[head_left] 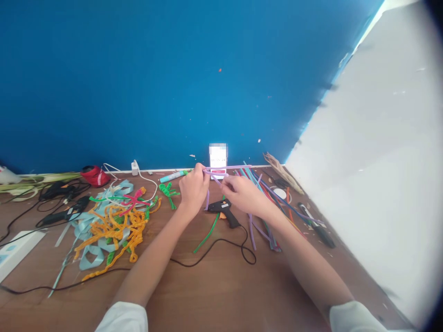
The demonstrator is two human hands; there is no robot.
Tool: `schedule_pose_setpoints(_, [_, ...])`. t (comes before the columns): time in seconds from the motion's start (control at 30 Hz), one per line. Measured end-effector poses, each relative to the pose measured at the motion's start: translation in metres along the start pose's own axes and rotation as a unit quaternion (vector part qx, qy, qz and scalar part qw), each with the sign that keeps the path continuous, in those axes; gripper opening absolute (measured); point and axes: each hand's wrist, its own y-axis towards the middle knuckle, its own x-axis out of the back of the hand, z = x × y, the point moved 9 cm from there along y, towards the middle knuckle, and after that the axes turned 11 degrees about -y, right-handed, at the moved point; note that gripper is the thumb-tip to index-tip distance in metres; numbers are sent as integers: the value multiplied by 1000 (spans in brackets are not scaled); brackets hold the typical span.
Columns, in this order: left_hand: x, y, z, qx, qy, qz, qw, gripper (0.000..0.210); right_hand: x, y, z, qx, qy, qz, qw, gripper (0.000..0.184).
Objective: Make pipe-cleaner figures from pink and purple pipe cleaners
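Observation:
Both my hands hold purple pipe cleaners (235, 167) above the table, in front of a lit phone (218, 157) that leans on the wall. My left hand (194, 190) pinches them where they meet. A little to the right, the fingers of my right hand (244, 193) are closed on a lower strand. One purple end hangs below my left hand. Under the hands lies a black glue gun (224, 210), with a green pipe cleaner (207, 236) beside it. My fingertips are partly hidden by the backs of my hands.
Left of my arms is a tangle of orange twisted pipe cleaners (119, 226) and light blue ribbon (92, 256). A white power strip (17, 251) sits at the left edge. Loose coloured pipe cleaners (268, 230) and a black marker (316, 226) lie right. A black cord (207, 263) crosses the table.

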Motion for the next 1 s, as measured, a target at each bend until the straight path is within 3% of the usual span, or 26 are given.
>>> schedule_pose_setpoints(0.27, [6, 9, 17, 37, -21, -17, 999, 22, 4, -8, 6, 7, -12, -1, 1000, 20])
schedule_pose_setpoints(0.57, [15, 18, 33, 40, -56, -61, 996, 22, 25, -14, 2, -18, -27, 3, 999, 19])
schedule_pose_setpoints(0.73, [15, 27, 51, 52, -155, -57, 985, 17, 34, -18, 3, -11, -20, -21, 1000, 19])
schedule_pose_setpoints(0.83, [6, 29, 48, 50, -292, -22, 955, 14, 32, -17, 7, -6, -5, -10, 1000, 20])
schedule_pose_setpoints(1.0, [-21, 18, 31, 113, -515, 45, 848, 7, 17, -14, 14, 12, 20, 16, 1000, 18])
